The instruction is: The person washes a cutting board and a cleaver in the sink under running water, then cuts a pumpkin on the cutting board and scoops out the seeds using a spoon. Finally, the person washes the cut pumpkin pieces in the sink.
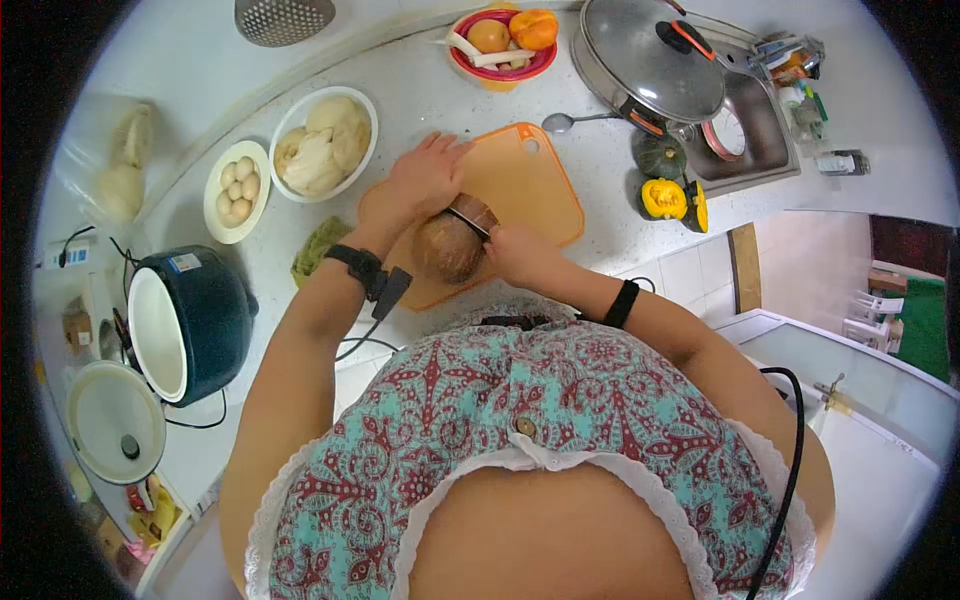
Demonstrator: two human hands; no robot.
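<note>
Surface, one, pale and speckled, curving along a white wall; set into it, one metal sink holding one red-rimmed dish. Room beyond, lower right: white chairs on a green floor. Cutting board, one, orange, bearing one brown round vegetable, partly cut, with one knife in the cut. Hands, two: the left hand lies spread over the far side of the vegetable and the blade's end; the right hand is closed around the knife's handle. Cookware: one lidded pot beside the sink; one metal spoon near the board; one perforated skimmer against the wall. Produce: one dark green squash; two cut yellow-fleshed squash pieces; two orange fruits in one red basket. Left end: one white bowl of pale rounded pieces; one oval dish of eggs, at least six; one dark rice cooker.
</note>
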